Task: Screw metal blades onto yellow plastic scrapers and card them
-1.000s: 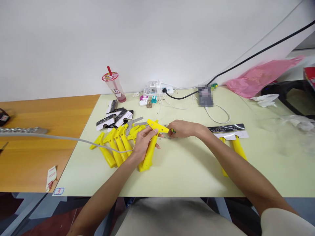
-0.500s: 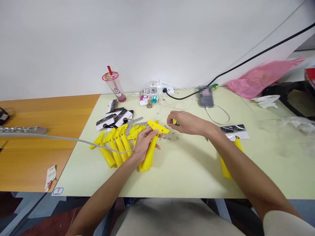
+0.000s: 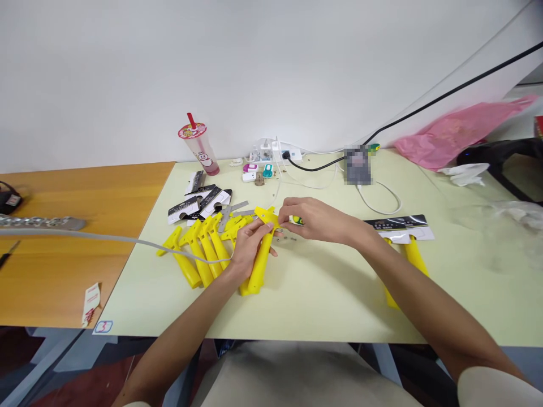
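My left hand [image 3: 249, 243] is closed round a yellow T-shaped scraper handle [image 3: 262, 257], its thumb on the upper part. At the right end of the crosspiece are the fingertips of my right hand [image 3: 303, 217], curled round a small screwdriver [image 3: 298, 220] with a yellow-and-green grip. Most of that tool is hidden by the fingers, and I cannot tell whether a screw is pinched there. Several small screws [image 3: 292, 238] lie on the table just below. Left of my left hand, more yellow scraper handles [image 3: 199, 254] lie side by side, with flat metal blades [image 3: 229, 213] behind them.
Black-and-white cards [image 3: 199, 203] and a tilted-looking drink cup [image 3: 202, 150] are at the back left. A power strip [image 3: 275, 152] with cables runs along the wall. Packaged yellow scrapers [image 3: 416, 257] lie by my right forearm, and a pink bag [image 3: 458, 133] sits far right.
My right hand has moved left with the screwdriver, up to the crosspiece of the yellow scraper handle. The left hand keeps its hold in nearly the same place.
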`<move>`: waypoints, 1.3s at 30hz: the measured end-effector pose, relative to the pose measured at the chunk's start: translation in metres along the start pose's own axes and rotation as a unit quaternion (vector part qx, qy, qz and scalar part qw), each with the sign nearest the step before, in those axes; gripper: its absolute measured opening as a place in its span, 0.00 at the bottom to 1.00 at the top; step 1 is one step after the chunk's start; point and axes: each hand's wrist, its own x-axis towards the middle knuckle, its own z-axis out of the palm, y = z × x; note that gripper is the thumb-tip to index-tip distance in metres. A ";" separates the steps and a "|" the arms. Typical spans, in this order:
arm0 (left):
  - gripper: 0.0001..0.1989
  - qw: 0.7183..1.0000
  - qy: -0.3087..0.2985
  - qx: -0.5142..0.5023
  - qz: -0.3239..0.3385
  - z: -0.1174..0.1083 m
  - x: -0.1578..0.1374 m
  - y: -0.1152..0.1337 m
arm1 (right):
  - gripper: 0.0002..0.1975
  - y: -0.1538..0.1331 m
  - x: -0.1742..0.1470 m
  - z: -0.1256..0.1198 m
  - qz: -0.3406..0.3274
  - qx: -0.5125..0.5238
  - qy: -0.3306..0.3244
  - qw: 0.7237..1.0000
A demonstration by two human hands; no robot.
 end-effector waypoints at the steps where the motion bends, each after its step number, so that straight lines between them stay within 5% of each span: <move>1: 0.21 1.000 -0.002 0.000 0.000 0.000 0.000 0.000 | 0.08 0.001 0.000 -0.001 0.000 0.014 0.003 1.000; 7: 0.22 1.000 -0.008 0.007 -0.003 -0.001 0.000 -0.001 | 0.03 0.007 0.001 -0.001 0.051 0.109 0.035 0.992; 13: 0.21 0.999 -0.032 0.018 0.004 -0.004 -0.001 -0.003 | 0.14 0.017 0.003 -0.004 0.119 0.175 0.010 0.977; 20: 0.23 0.997 -0.077 0.022 0.000 -0.003 -0.005 -0.003 | 0.13 0.021 -0.001 -0.009 0.074 0.212 -0.038 0.974; 26: 0.26 0.995 -0.094 0.036 0.002 -0.001 -0.004 0.001 | 0.16 0.018 0.000 -0.010 0.086 0.201 -0.015 0.976; 30: 0.29 0.991 -0.111 0.072 0.034 -0.003 -0.002 -0.001 | 0.16 0.018 0.001 -0.009 0.093 0.208 0.006 0.974; 33: 0.38 0.984 -0.069 0.124 0.112 -0.005 -0.004 -0.004 | 0.15 0.018 0.001 -0.010 0.099 0.212 0.025 0.972; 36: 0.43 0.928 -0.019 0.271 0.256 -0.010 -0.009 -0.005 | 0.15 0.015 -0.001 -0.014 0.114 0.219 0.042 0.968; 39: 0.34 0.790 -0.034 0.438 0.428 -0.013 -0.009 -0.002 | 0.16 0.010 -0.004 -0.020 0.126 0.222 0.052 0.965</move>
